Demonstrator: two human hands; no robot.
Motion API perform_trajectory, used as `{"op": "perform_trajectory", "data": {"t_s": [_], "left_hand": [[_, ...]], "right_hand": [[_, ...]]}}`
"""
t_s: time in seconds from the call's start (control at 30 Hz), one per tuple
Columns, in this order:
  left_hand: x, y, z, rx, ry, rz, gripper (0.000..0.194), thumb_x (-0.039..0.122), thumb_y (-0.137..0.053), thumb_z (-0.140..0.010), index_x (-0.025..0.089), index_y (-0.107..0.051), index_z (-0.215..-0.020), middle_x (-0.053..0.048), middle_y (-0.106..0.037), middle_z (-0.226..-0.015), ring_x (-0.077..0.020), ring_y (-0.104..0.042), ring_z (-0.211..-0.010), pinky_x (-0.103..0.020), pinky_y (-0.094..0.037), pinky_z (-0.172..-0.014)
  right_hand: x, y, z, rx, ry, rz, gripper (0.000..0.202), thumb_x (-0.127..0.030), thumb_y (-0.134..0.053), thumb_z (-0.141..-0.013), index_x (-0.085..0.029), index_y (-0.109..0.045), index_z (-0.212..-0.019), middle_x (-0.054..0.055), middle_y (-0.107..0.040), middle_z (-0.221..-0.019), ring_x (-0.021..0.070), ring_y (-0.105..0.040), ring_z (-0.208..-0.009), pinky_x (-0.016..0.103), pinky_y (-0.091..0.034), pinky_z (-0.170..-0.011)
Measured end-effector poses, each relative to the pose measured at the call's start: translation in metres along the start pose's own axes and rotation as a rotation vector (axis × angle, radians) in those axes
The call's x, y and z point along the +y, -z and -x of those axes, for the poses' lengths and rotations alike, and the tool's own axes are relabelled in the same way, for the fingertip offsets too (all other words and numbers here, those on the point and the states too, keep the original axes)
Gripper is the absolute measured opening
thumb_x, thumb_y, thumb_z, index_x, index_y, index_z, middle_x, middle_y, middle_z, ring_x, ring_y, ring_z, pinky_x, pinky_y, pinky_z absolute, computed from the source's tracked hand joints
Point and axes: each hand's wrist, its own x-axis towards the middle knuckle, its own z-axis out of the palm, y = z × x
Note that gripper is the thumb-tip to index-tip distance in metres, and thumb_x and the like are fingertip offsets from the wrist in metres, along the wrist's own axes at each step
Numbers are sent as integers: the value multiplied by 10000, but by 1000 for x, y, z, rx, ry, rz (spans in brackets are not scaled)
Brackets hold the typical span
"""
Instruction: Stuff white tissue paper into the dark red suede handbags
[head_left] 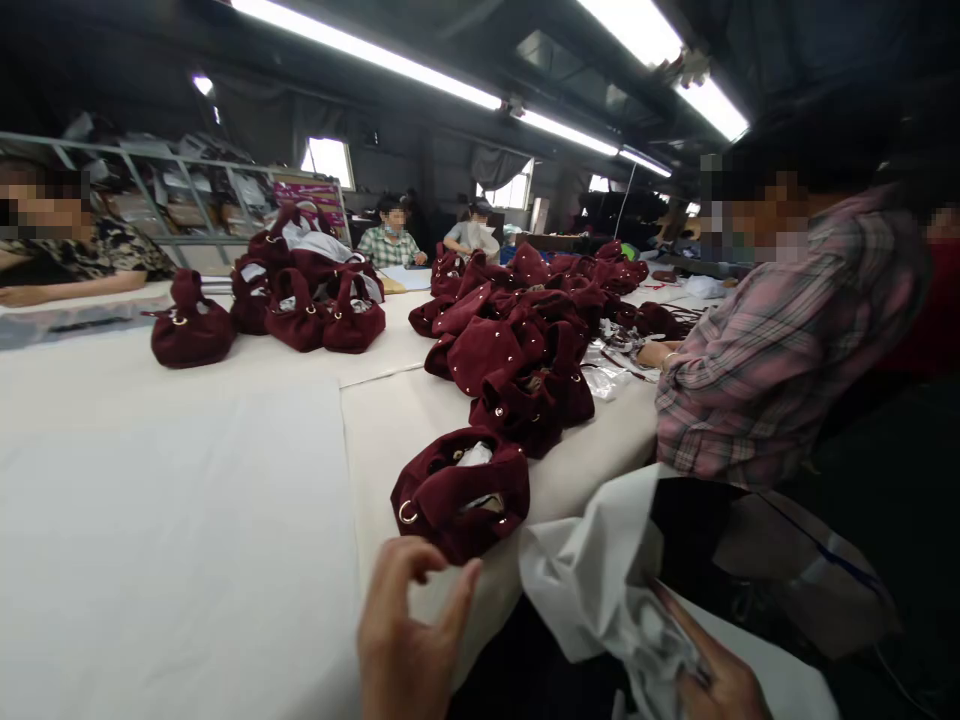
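My left hand (412, 630) is raised at the table's near edge, fingers curled and thumb apart, with nothing between them. Just beyond it sits a dark red handbag (461, 495) with a gold ring on its side and something white inside its opening. At the lower right, my right hand (716, 665) grips a crumpled sheet of white paper (600, 560), which hangs past the table edge. Part of the paper's lower end runs out of view.
A heap of dark red bags (517, 320) covers the table's middle. Several finished-looking bags (300, 310) stand at the back left on the white tabletop (180, 520). A person in a plaid shirt (780, 360) stands close at the right; other people sit along the far side.
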Motion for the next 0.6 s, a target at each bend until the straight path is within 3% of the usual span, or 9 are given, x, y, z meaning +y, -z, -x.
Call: {"op": "perform_trajectory", "data": {"t_s": [0.03, 0.07, 0.13, 0.2, 0.27, 0.37, 0.5, 0.6], "left_hand": [[-11, 2, -1, 195, 99, -95, 406, 461, -749, -780, 216, -566, -1047, -25, -553, -944, -176, -553, -766, -318, -521, -712], [-21, 1, -3, 289, 167, -163, 616, 538, -766, -736, 207, -529, -1199, -47, -540, -1008, -194, -544, -790, -354, -529, -725], [-36, -11, -11, 238, 218, -229, 952, 608, -759, -705, 181, -343, -1449, -114, -503, -1170, -261, -544, -960, -441, -536, -838], [-42, -29, -23, 152, 219, -288, 999, 598, -729, -740, 154, -263, -1505, -157, -473, -1243, -330, -481, -1149, -516, -484, -968], [-41, -44, -36, 156, 253, -364, 857, 555, -701, -779, 145, -362, -1451, -162, -481, -1229, -365, -448, -1211, -547, -438, -1016], [-38, -50, -52, 131, 361, -333, 496, 419, -618, -850, 153, -514, -1256, -139, -518, -1184, -323, -552, -1064, -492, -478, -921], [-41, -33, -60, 57, 408, -177, 103, 229, -548, -855, 204, -553, -955, -29, -620, -925, -206, -608, -803, -346, -481, -749], [-43, -22, -57, 67, 363, -107, 44, 177, -537, -871, 201, -568, -892, 6, -637, -859, -159, -609, -772, -297, -488, -726]], "right_hand": [[8, 5, -1, 72, -106, -18, 451, -243, -538, -790, -163, -693, -1206, 71, -727, -1177, 281, -687, -1097, 305, -594, -894], [11, 8, -3, 141, -204, -46, 406, -294, -566, -784, -151, -726, -1130, 84, -750, -1108, 294, -701, -1058, 306, -605, -862], [1, 12, -13, 234, -322, -135, 398, -389, -621, -774, -142, -737, -1063, 101, -765, -1034, 305, -711, -1018, 310, -610, -835], [-27, 12, -27, 255, -320, -238, 420, -426, -647, -773, -143, -721, -1074, 102, -762, -1021, 298, -705, -1015, 306, -603, -840], [-59, 10, -43, 205, -222, -306, 415, -412, -653, -787, -157, -696, -1111, 94, -752, -1041, 285, -702, -1009, 295, -603, -826], [-92, 11, -61, 99, -16, -280, 381, -321, -622, -825, -211, -636, -1189, 72, -720, -1105, 278, -687, -1034, 307, -606, -815], [-96, 18, -66, 152, 303, -65, 381, -225, -580, -862, -253, -573, -1242, 99, -666, -1156, 311, -662, -1060, 376, -613, -795], [-99, 15, -59, 166, 498, 73, 335, -221, -588, -888, -238, -584, -1223, 147, -624, -1207, 336, -631, -1076, 418, -605, -792]]}}
